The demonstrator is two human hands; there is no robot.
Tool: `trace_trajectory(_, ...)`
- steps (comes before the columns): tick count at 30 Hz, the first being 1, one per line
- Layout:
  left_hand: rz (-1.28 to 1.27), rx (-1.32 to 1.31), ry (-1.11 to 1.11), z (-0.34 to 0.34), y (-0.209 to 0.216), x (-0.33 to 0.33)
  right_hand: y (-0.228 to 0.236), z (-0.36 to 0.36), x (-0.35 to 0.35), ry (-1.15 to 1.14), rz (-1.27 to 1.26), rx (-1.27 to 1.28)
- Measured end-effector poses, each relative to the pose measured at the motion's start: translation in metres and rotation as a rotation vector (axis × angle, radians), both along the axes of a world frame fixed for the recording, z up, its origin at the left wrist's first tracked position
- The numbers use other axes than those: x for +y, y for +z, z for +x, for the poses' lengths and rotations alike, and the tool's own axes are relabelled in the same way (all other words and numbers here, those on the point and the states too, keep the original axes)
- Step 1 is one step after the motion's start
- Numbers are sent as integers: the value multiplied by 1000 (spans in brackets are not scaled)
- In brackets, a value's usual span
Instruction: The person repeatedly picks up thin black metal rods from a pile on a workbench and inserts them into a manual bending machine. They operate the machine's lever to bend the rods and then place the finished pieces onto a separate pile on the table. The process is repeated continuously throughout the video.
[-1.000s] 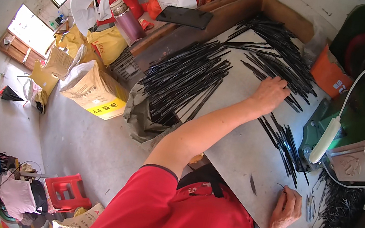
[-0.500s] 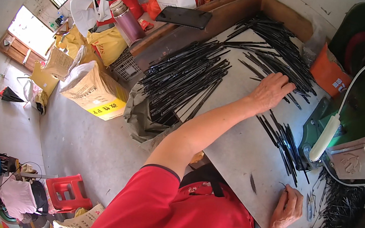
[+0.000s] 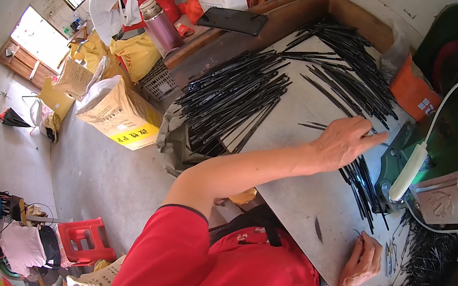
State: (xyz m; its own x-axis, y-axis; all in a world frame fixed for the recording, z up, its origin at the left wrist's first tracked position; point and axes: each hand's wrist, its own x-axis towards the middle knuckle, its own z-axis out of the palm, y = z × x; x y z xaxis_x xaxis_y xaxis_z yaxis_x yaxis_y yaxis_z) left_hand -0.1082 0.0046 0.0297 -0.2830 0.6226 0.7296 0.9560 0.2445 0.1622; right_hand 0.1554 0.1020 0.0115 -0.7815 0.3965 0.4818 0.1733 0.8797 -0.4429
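Observation:
My left hand (image 3: 345,143) is over the table (image 3: 284,173), closed on thin black rods (image 3: 312,125) whose ends stick out on its left side. Just below it lies a small bundle of black rods (image 3: 362,186), partly covered by the hand. Farther off, a spread of black rods (image 3: 355,79) fans toward the back. A large heap of black rods (image 3: 237,96) is at the left. My right hand (image 3: 364,258) rests near the table's front edge with fingers curled; a thin dark tip shows at them, too small to name. Beside it lies a small slender metal tool (image 3: 389,259).
A green machine (image 3: 394,152) with a white lamp (image 3: 408,173) stands at the right, above a tangle of thin black scraps (image 3: 427,261). Wooden boards (image 3: 240,42) edge the table, with a black phone (image 3: 232,20) on top. Sacks (image 3: 119,112) and a red stool (image 3: 85,243) stand left; two people are beyond.
My left hand has come back from the far spread toward me, over the small bundle, with black rods now showing in it. My right hand has hardly moved.

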Motion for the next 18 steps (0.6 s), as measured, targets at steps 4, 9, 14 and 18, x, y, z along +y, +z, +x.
trace_trajectory(4, -66, -198, -31, 27, 14, -23, 0, 0, -1, -8, 9, 10)
trace_trajectory(9, 149, -507, -40, 57, 0, -30, -2, 1, -2, -32, 14, 12)
trace_trajectory(14, 159, -1096, -165, 80, -8, -38, -2, 2, -2, -33, 13, 35)
trace_trajectory(18, -5, -1342, -150, 88, -21, -41, -2, 2, -1, -40, 3, 47)
